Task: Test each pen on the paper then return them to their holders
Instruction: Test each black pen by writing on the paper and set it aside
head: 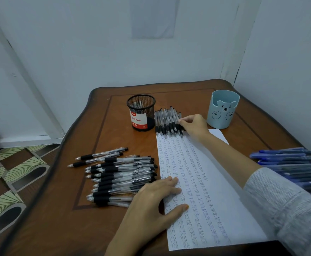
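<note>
A white sheet of paper covered in columns of handwritten "test" lies on the wooden table. My left hand presses flat on the paper's left edge, fingers straight. My right hand reaches to the row of black pens at the paper's far end and pinches one at the row's right side. A pile of black pens lies left of the paper. A black mesh holder and a light blue bear holder stand at the back.
Several blue pens lie in a pile at the table's right edge. Walls close in behind and to the right of the table. Patterned floor shows beyond the table's left edge.
</note>
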